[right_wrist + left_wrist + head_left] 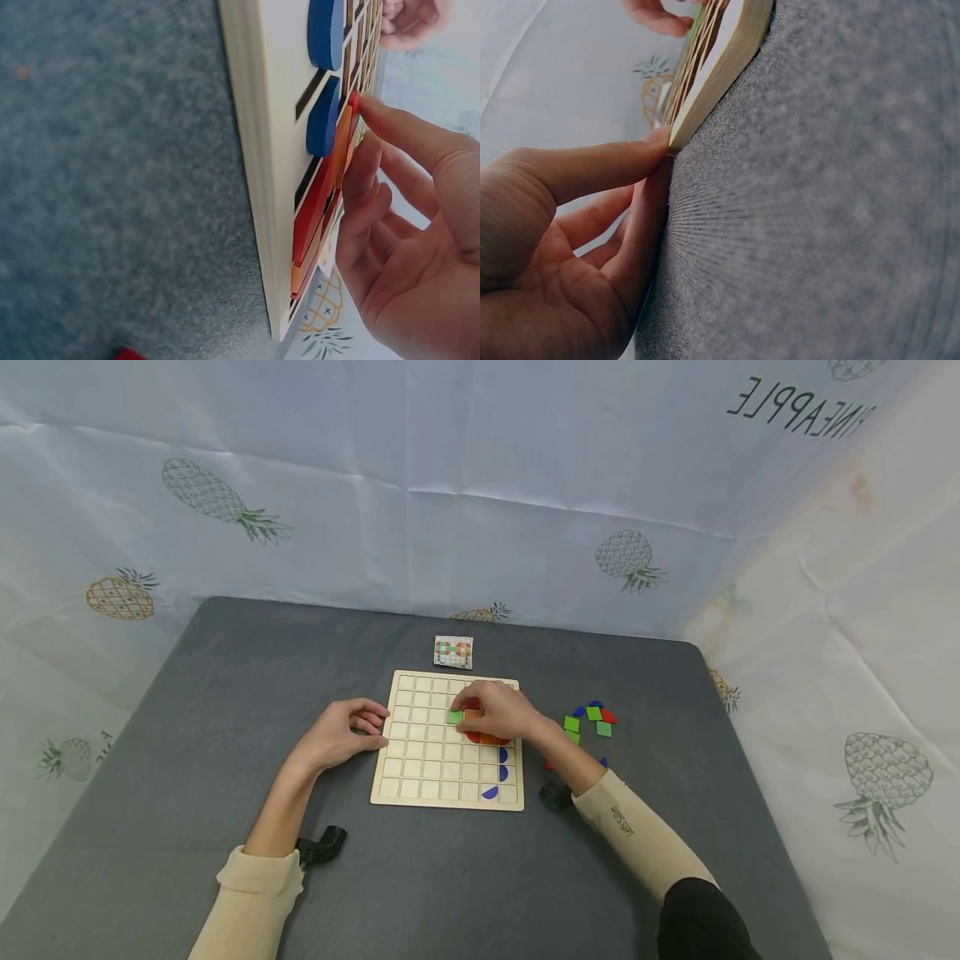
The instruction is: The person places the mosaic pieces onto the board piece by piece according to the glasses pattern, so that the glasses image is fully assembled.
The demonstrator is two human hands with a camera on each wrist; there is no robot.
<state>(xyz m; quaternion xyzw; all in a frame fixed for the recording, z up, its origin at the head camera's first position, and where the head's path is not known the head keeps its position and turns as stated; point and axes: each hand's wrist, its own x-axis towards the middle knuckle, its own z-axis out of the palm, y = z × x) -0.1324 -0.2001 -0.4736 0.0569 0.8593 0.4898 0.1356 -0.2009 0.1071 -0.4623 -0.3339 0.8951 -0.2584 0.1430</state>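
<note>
Near the right grip (412,247), the board (281,135) bears 2 blue pieces (323,116).

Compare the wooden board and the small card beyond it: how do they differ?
Size: the wooden board is far larger than the card.
Surface: the board has wood-coloured cells, with blue half-discs on some; the card is whitish with a coloured print.
Contact: the left hand touches the board's left edge; no hand touches the card.
Shared: both lie on the grey table.

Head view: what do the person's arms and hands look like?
The left hand and right hand are gloveless. The left sleeve is beige; the right sleeve is beige with dark lettering, black further up. A black device shows beside each sleeve.
</note>
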